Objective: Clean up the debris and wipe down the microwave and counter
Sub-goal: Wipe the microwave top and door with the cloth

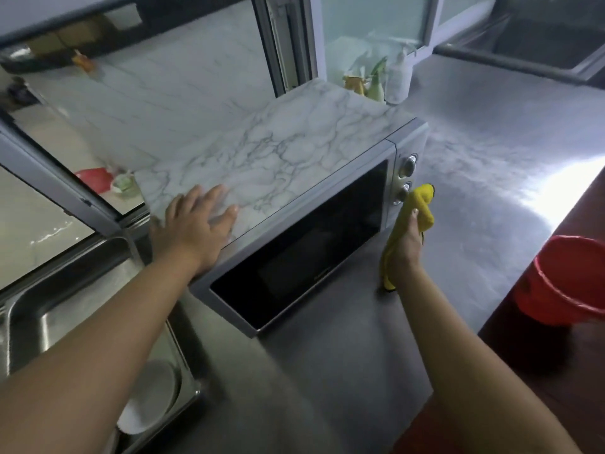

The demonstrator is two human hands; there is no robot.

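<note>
I count one microwave (294, 204) on the surface (474, 198), with two knobs (409, 165) on its panel. One yellow cloth (415, 221), one red bucket (563, 283), one sink (65, 306) holding one white bowl (154, 401). Two hands in my view: left hand (196, 224), right hand (406, 250). Bottles by the window are too blurred to count.

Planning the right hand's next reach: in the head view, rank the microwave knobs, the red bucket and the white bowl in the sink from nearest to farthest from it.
From the right hand, which holds the yellow cloth:
1. Microwave knobs, just ahead, beside the cloth.
2. Red bucket, off to the right.
3. White bowl, far left, down in the sink.
</note>
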